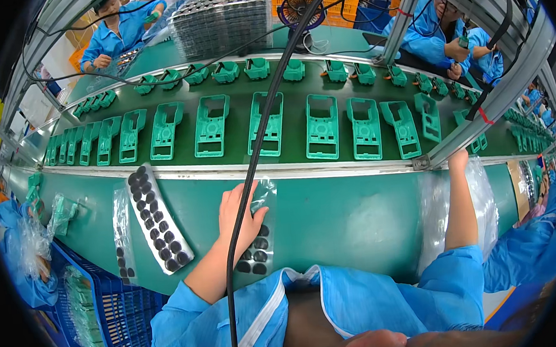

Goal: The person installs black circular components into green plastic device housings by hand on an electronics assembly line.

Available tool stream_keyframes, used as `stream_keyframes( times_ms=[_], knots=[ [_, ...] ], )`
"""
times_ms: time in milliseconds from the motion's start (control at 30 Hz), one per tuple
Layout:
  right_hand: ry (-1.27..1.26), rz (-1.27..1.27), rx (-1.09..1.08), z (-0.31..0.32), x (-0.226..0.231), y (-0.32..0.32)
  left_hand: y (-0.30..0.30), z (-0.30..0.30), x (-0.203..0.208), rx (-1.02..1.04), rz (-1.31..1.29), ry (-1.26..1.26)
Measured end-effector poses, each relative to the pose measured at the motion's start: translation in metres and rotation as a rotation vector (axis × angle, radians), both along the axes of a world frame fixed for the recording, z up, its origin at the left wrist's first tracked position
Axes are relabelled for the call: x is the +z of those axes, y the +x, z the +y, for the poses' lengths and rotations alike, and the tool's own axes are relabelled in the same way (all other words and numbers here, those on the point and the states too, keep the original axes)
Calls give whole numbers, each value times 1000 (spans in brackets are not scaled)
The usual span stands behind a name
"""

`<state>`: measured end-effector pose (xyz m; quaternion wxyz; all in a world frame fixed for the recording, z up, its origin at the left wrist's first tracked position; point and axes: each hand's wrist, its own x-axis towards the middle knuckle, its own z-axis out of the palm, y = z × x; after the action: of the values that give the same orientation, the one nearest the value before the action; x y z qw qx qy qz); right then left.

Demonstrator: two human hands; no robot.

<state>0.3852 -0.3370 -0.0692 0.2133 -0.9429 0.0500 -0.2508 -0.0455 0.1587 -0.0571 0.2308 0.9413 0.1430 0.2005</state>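
My left hand [239,211] lies on a clear plastic strip [268,193] carrying round black pads [259,256], its fingers stretched and its thumb apart. A black cable [260,136] crosses in front of this hand. To its left lies a white backing sheet [171,221] with rows of black pads, beside another clear strip [121,215] with a few pads at its near end. My right hand [458,157] reaches to the conveyor's near edge, by the foot of a metal post [457,140]. The post hides its fingers; I cannot see whether they hold anything.
Green plastic housings [212,126] line the conveyor [177,94], with smaller green parts [257,68] behind them. Clear plastic bags [430,221] lie under my right forearm. Blue crates [131,322] stand at lower left. Co-workers [113,34] sit across and on both sides.
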Motion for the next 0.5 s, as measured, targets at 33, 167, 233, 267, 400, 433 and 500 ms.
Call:
stream_keyframes(
  times_ms=[33, 167, 233, 267, 400, 433, 500],
  knots=[
    [-6, 4, -9, -5, 1, -12, 1, 1, -2, -2, -1, -105],
    [797, -111, 75, 27, 47, -111, -2, 2, 8, 90, 62, 43],
    [1032, -280, 191, 26, 57, -147, -1, 10, 2, 129, 82, 120],
    [1136, -236, 312, 27, 48, -161, -3, 15, 3, 136, 112, 106],
    [1504, 130, 642, 116, 57, -234, -3, 28, -7, 143, 27, -28],
    [1590, 251, 705, 152, 74, -256, -3, 34, -16, 150, -22, -57],
    [1480, 371, 947, 187, 76, -273, 5, 34, -15, 179, -38, -270]
  ],
)
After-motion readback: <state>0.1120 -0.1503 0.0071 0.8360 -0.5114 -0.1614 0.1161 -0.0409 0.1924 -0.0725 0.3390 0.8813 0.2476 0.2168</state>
